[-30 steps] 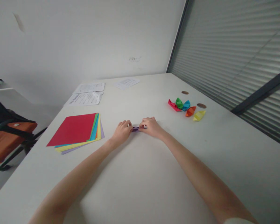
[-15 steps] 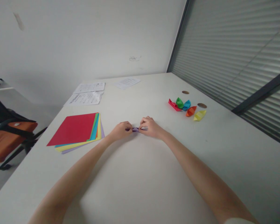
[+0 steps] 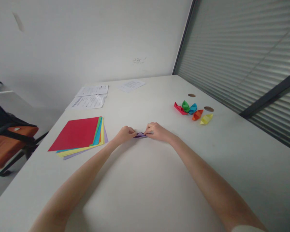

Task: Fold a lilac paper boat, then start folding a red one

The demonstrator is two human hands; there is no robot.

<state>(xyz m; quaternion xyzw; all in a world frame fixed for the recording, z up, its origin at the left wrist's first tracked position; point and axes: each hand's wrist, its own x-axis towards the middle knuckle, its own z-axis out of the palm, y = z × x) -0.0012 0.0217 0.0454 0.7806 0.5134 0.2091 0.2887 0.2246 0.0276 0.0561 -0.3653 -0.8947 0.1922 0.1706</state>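
A small folded purple paper lies on the white table between my two hands. My left hand pinches its left end with fingers curled. Its right end is pinched by my right hand, fingers pressed together. Most of the paper is hidden by my fingers. Both forearms stretch across the table toward it.
A fanned stack of coloured paper sheets, red on top, lies to the left. Several folded paper boats in red, green, blue, orange and yellow sit at the right. Printed white sheets lie at the back. An orange chair stands left of the table.
Both hands stayed on the purple paper and shifted slightly, fingers working its ends; the paper looks a little flatter and lower on the table.
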